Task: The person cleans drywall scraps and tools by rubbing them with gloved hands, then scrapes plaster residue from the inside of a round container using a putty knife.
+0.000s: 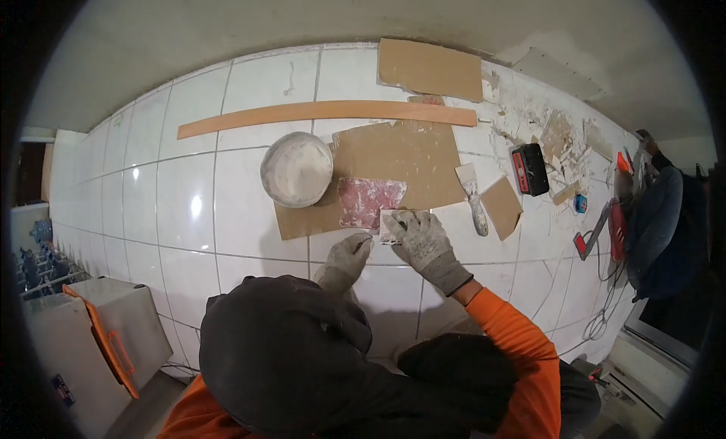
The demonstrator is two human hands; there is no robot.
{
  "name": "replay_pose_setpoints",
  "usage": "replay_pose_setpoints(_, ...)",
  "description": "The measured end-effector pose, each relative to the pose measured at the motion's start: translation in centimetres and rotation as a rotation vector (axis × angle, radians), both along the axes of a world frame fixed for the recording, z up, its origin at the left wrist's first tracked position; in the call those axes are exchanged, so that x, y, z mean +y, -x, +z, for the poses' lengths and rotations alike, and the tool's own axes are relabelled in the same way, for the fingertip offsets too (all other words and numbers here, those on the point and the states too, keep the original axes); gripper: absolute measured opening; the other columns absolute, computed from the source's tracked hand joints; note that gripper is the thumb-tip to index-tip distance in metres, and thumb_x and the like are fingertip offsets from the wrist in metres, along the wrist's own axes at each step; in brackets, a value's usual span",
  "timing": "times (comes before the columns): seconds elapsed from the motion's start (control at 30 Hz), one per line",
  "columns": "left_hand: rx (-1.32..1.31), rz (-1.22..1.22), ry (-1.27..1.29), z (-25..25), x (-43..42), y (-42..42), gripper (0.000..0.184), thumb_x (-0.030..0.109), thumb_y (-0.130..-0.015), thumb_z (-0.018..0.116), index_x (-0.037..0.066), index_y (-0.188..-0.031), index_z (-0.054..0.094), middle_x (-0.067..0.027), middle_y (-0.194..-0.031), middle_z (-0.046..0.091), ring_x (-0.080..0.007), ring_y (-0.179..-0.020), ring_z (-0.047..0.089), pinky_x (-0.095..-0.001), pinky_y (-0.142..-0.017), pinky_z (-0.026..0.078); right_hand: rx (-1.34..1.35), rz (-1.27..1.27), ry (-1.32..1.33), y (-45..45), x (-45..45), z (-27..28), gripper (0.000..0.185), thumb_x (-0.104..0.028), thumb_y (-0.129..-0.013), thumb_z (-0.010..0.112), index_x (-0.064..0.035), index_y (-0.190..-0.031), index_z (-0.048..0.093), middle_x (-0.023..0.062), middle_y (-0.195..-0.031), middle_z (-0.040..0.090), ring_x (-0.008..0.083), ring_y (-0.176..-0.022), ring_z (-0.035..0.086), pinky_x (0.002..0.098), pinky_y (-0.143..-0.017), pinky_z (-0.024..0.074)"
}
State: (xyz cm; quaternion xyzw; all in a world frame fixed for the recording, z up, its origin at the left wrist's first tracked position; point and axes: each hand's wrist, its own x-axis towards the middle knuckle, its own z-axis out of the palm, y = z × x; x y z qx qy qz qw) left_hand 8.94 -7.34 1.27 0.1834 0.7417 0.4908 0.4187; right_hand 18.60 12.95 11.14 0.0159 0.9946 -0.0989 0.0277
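Observation:
My right hand (417, 238), in a dusty grey glove, presses on a small whitish piece (391, 227) lying on the tiles at the cardboard's near edge. My left hand (346, 259), also gloved, is just left of that piece, its fingers curled together; anything between them is too small to make out. A red sheet smeared with white (370, 201) lies on the brown cardboard (401, 155), beyond both hands. The round bowl of pale powder or paste (297, 170) stands at the cardboard's left. To the right of my right hand lies a putty knife (474, 201).
A long wooden strip (325, 115) and another cardboard piece (429, 67) lie farther back. At the right are a red-black case (529, 169), a blue tape measure (580, 204), scattered scraps (561, 140), tools and cables. A grey box (121, 325) stands at the lower left.

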Motion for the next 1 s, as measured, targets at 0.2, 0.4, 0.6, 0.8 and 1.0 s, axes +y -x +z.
replay_pose_setpoints(0.2,1.004,-0.44,0.056,2.4,1.3,1.5,0.058,0.016,-0.085,0.066,-0.001,-0.138,0.049,-0.0219,-0.145,0.045,-0.0395,-0.14,0.038,-0.0514,-0.117,0.032,0.064,-0.019,-0.125,-0.1,-2.0,-4.4,0.056,-0.027,-0.089,0.061,-0.0022,-0.138,0.049,0.0132,-0.126,0.052,0.0296,-0.12,0.05,0.0455,-0.105,0.0411)
replay_pose_setpoints(0.4,0.95,-0.554,0.139,1.3,1.1,1.6,0.067,0.022,-0.088,0.064,-0.001,-0.146,0.04,-0.0222,-0.155,0.035,-0.0391,-0.147,0.029,-0.052,-0.121,0.023,-0.011,-0.168,-0.254,1.6,-1.3,-4.8,0.061,-0.022,-0.085,0.065,-0.0027,-0.141,0.049,0.0162,-0.135,0.05,0.0337,-0.127,0.048,0.0491,-0.112,0.0361)
replay_pose_setpoints(0.6,0.907,-0.572,0.139,1.4,1.0,2.0,0.068,0.025,-0.089,0.063,0.0,-0.148,0.04,-0.0227,-0.156,0.033,-0.0389,-0.148,0.027,-0.052,-0.122,0.022,0.042,-0.113,-0.22,1.8,-0.4,-5.3,0.055,-0.024,-0.09,0.058,-0.0022,-0.14,0.048,0.017,-0.132,0.051,0.0327,-0.12,0.051,0.0511,-0.108,0.0388)
replay_pose_setpoints(0.8,0.88,-0.546,0.102,1.2,1.2,1.8,0.069,0.024,-0.086,0.067,-0.002,-0.145,0.041,-0.0233,-0.156,0.033,-0.0397,-0.147,0.028,-0.0538,-0.121,0.023,0.055,-0.096,-0.209,3.0,1.4,-6.3,0.053,-0.022,-0.091,0.056,-0.0016,-0.14,0.048,0.0171,-0.13,0.053,0.0329,-0.122,0.051,0.0473,-0.108,0.0401)
replay_pose_setpoints(1.0,0.905,-0.525,0.054,1.0,1.0,2.1,0.068,0.024,-0.085,0.068,-0.003,-0.143,0.043,-0.0242,-0.155,0.035,-0.0413,-0.147,0.029,-0.0546,-0.12,0.023,0.089,0.047,-0.206,1.1,-1.7,-7.0,0.057,-0.024,-0.091,0.056,-0.0034,-0.143,0.047,0.0146,-0.133,0.052,0.03,-0.127,0.048,0.0475,-0.113,0.0349)
